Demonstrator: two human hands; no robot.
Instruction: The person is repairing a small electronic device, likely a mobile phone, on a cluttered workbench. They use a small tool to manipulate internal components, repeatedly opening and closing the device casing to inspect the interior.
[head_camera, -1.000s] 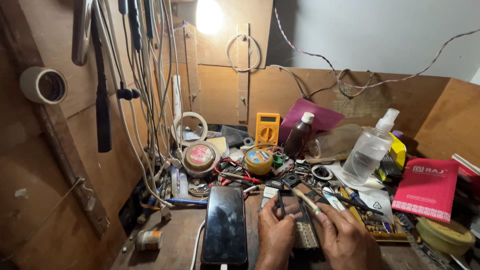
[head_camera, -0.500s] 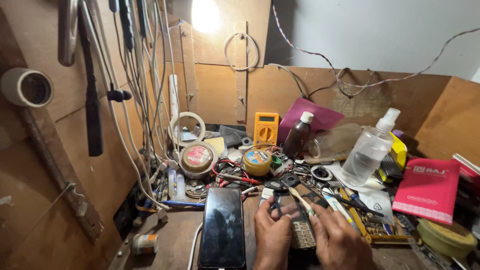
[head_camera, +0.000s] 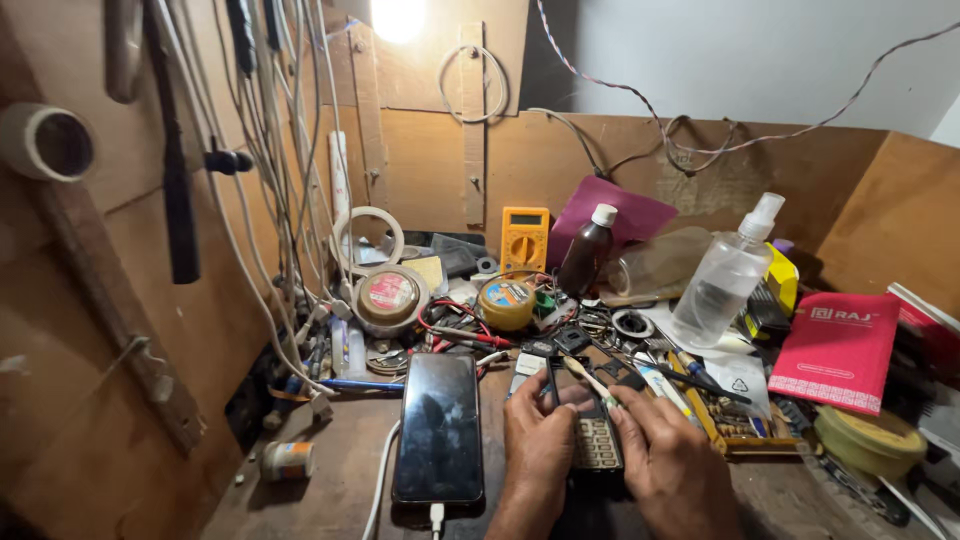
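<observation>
My left hand (head_camera: 535, 450) and my right hand (head_camera: 672, 462) are together at the bottom middle, both gripping a small black keypad phone (head_camera: 596, 440) between them. A thin pale stick-like tool (head_camera: 588, 378) pokes up over the phone's top, held at my right fingers. A black smartphone (head_camera: 438, 427) lies flat just left of my left hand with a white cable plugged in at its bottom end.
The wooden bench (head_camera: 330, 480) is crowded: yellow multimeter (head_camera: 524, 238), brown bottle (head_camera: 586, 252), clear spray bottle (head_camera: 724, 275), round tins (head_camera: 389, 297), tape rolls, a red booklet (head_camera: 838, 350), a yellow dish (head_camera: 868, 442). Cables and tools hang on the left wall.
The camera has shifted slightly; my hands stay on the keypad phone, with the stick tool moving a little over its top.
</observation>
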